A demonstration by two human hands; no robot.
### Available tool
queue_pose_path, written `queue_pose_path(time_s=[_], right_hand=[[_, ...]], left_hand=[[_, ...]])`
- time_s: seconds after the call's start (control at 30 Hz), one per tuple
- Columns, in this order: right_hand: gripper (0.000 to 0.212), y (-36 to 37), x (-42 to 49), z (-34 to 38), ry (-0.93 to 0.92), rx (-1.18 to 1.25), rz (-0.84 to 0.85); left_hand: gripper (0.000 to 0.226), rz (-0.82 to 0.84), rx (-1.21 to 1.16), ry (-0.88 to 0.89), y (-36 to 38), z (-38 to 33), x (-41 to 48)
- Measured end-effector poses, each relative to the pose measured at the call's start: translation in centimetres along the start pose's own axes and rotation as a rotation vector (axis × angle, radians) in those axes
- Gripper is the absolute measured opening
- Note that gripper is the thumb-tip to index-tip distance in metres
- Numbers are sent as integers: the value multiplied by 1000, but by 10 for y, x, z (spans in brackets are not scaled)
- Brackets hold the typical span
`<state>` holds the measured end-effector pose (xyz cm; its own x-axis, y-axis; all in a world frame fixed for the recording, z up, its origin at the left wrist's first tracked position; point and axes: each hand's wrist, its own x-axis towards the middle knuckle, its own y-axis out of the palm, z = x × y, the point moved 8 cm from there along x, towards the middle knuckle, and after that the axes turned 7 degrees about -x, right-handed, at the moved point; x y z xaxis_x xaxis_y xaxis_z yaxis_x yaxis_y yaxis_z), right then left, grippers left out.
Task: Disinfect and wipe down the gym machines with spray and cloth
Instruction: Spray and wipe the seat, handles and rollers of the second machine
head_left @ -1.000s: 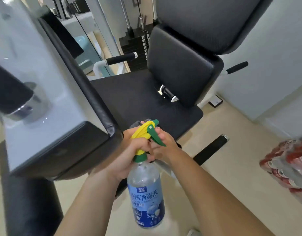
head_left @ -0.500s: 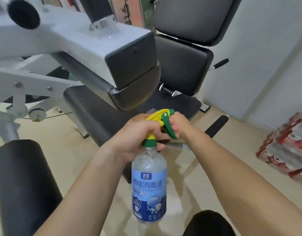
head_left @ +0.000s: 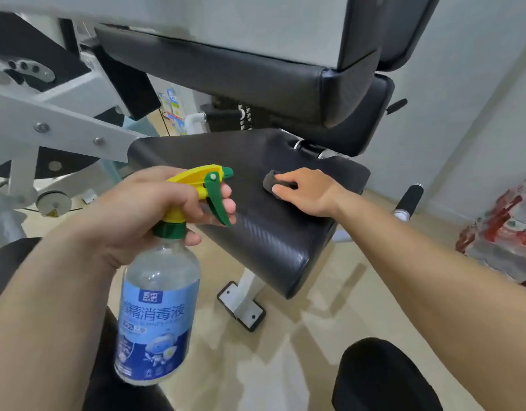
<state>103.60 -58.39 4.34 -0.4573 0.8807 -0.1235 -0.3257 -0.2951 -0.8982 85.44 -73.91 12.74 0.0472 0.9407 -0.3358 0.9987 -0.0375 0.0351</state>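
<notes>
Nearest, the left hand [head_left: 146, 212] grips the neck of the clear, blue-labelled plastic spray bottle [head_left: 158, 295], fingers on its trigger [head_left: 217, 200]. Beyond, the right hand [head_left: 309, 191] pinches a dark grey cloth [head_left: 272, 179] against the black padded seat [head_left: 270, 232]; overlapping strokes toward its front edge should suit, ducking the black pad [head_left: 226, 75] overhead.

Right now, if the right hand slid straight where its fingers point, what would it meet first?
Probably just more seat pad: the right hand, gripping the cloth, points left across it. The spray bottle in the left hand lies that way, though seemingly higher.
</notes>
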Motion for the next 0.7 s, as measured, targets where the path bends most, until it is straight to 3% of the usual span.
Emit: queue_pose_path(time_s=[0.1,0.27,0.7], right_hand=[[25,2,17,11,-8,-105,9],[33,2,40,16,85,-169,-31],[38,4,45,9,70,-186,-68]], left_hand=[[52,-93,133,-16,-37,2,11],[27,-172,245,-21,-65,1,34],[37,-108,360,-153,-78,-18,63]])
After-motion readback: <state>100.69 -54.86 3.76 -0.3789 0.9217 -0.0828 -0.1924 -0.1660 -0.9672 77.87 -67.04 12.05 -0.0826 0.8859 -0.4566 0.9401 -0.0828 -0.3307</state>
